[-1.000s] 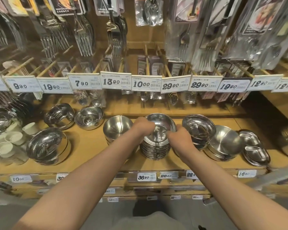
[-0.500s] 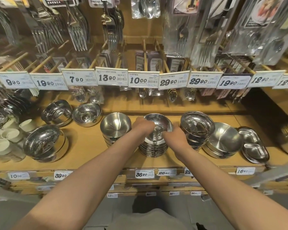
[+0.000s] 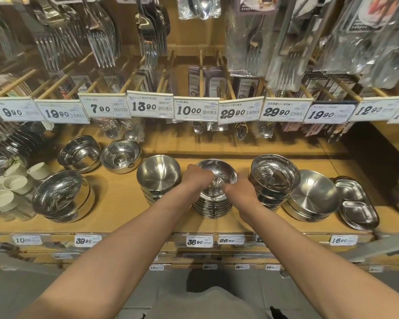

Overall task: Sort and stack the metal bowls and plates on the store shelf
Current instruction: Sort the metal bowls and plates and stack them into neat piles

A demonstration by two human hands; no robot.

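Both hands, left hand (image 3: 199, 178) and right hand (image 3: 238, 188), grip the top bowl (image 3: 219, 174) by opposite rims above its stack (image 3: 212, 204), so it is best lowered level and centred, clear of the stacks on either side.

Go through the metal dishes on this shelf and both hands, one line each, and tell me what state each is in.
Middle stack of shiny small steel bowls: upright, gripped by both hands.
Left hand: curled over the stack's left rim.
Right hand: curled over its right rim.
Brushed steel bowl stack left of it: upright, untouched.
Divided steel trays, far right: stacked flat.
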